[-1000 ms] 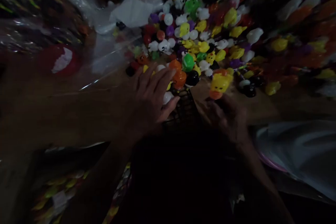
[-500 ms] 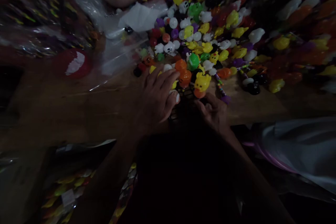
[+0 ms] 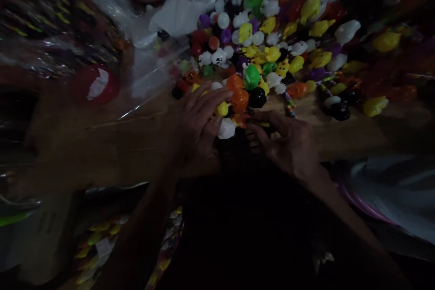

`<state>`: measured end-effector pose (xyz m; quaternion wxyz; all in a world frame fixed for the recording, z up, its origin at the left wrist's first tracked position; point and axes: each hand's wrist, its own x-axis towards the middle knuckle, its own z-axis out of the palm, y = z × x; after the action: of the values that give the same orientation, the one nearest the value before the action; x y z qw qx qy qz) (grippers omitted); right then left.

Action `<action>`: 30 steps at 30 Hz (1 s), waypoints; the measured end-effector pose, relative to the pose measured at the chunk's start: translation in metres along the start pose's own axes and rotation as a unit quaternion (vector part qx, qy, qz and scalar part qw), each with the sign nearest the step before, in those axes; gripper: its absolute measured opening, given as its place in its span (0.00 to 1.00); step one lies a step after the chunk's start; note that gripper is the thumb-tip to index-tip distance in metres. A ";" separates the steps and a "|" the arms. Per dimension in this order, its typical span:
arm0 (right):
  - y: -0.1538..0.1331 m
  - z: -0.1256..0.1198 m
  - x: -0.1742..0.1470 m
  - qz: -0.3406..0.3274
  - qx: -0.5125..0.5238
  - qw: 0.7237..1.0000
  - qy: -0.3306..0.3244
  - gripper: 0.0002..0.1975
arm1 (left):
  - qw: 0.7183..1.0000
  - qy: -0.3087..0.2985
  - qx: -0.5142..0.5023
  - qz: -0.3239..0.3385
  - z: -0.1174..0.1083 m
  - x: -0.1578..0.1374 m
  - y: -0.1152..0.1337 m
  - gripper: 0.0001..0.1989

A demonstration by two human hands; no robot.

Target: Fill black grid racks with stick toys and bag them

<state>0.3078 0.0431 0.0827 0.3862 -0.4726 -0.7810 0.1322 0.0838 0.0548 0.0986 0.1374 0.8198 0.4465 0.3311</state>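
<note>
My left hand curls over a cluster of small plastic figures, its thumb against a white figure. A yellow figure shows by its fingers. My right hand pinches a toy figure with an orange part pointing left toward that cluster; some yellow shows at the fingertips, and the rest is hidden. Just beyond the hands lie an orange pumpkin figure, a black round figure and a green figure. Dark mesh is dimly visible below the fingers.
A large heap of colourful figures covers the back and right of the wooden table. At left are a clear plastic bag, a red round object and wrapped bundles. A pale bag hangs at right, below the table edge.
The yellow figure with an orange base, upright by my right hand before, is now turned over and mostly hidden in its fingers. My left thumb has drawn back, showing more of the white figure.
</note>
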 end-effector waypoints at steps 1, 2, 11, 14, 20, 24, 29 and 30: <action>-0.002 0.004 0.003 -0.002 0.003 1.000 -0.007 0.07 | 1.000 0.002 -0.004 -0.008 0.000 0.000 -0.001 0.26; -0.003 0.008 0.004 -0.004 0.007 1.000 -0.016 0.06 | 1.000 0.004 -0.009 -0.013 -0.001 0.000 -0.001 0.26; -0.006 0.036 0.009 -0.013 0.073 0.997 0.019 0.08 | 0.999 0.022 -0.011 0.043 -0.002 -0.001 -0.001 0.22; -0.001 0.049 0.003 -0.006 0.054 0.997 0.051 0.10 | 0.993 0.053 0.070 0.079 0.009 -0.002 0.003 0.20; -0.003 0.050 -0.014 0.004 0.018 0.998 0.065 0.13 | 0.976 0.166 0.115 0.084 0.029 0.002 0.006 0.09; 0.022 0.013 -0.020 0.033 -0.045 0.994 0.090 0.13 | 0.973 0.180 0.114 0.086 0.033 0.004 0.008 0.07; 0.075 -0.018 0.003 0.100 -0.255 0.962 0.021 0.11 | 0.970 0.204 0.117 0.060 0.034 0.008 0.016 0.06; 0.084 -0.017 0.007 0.098 -0.280 0.955 -0.004 0.11 | 0.972 0.198 0.117 0.053 0.034 0.009 0.017 0.06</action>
<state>0.3715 0.0899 0.0495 0.2204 -0.6358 -0.7378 -0.0532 0.1206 0.0548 0.0863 -0.0679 0.7708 0.4567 0.4389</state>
